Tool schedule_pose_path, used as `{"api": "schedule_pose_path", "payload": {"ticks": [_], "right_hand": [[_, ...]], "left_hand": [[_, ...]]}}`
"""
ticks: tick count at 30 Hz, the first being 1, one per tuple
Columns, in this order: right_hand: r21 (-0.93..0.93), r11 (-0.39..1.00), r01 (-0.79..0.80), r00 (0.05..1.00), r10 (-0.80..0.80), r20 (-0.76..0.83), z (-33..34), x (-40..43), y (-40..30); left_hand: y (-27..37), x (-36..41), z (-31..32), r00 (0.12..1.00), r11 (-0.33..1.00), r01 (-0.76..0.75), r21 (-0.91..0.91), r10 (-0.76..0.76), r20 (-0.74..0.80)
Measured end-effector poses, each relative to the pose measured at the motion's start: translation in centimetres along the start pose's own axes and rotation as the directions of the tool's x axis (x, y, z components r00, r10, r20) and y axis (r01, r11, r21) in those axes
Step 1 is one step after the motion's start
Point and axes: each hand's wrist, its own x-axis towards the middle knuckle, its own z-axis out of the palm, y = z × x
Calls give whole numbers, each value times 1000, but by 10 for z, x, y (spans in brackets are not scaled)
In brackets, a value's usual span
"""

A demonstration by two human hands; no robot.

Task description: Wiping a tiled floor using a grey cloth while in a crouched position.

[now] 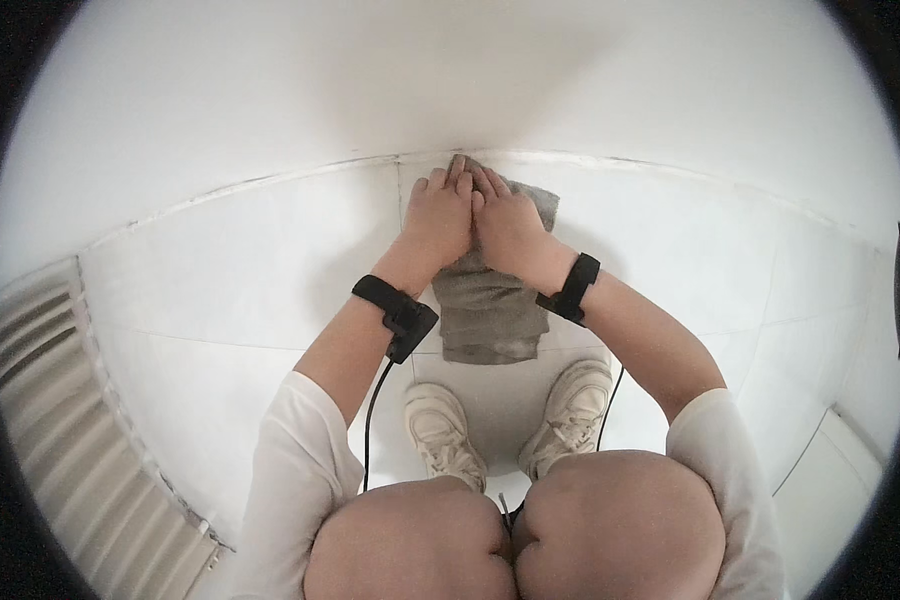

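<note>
A grey cloth [491,315] lies on the white tiled floor, its far end against the joint between floor and wall. Both hands rest on that far end, side by side and touching. My left hand [441,214] has its fingertips on the cloth near the wall. Next to it, my right hand [511,225] bends its fingers over the cloth, close to the left thumb. Whether the fingers pinch the fabric or only press on it cannot be told. Each wrist wears a black strap with a small device and a cable.
A white wall [450,82] rises just beyond the hands. Two off-white shoes [442,431] stand on the floor behind the cloth, below bent knees. At left is a ribbed beige panel [97,450]; a pale panel [829,457] stands at lower right.
</note>
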Motion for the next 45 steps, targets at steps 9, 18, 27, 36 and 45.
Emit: {"api": "schedule_pose_path", "payload": {"ticks": [9, 18, 27, 36, 45], "right_hand": [[48, 995, 82, 995, -85, 50, -2, -17, 6], [28, 998, 60, 996, -62, 66, 6, -16, 6], [-82, 992, 93, 995, -95, -28, 11, -2, 7], [-62, 997, 50, 990, -41, 133, 11, -15, -6], [-160, 986, 49, 984, -20, 178, 9, -10, -4]], "left_hand": [[16, -14, 2, 999, 995, 14, 94, -18, 44], [18, -14, -1, 995, 989, 3, 150, -19, 100], [1, -3, 6, 999, 991, -31, 133, 26, 36], [17, -17, 4, 995, 989, 7, 150, -22, 102], [15, -5, 2, 990, 992, -22, 128, 4, 140]]}}
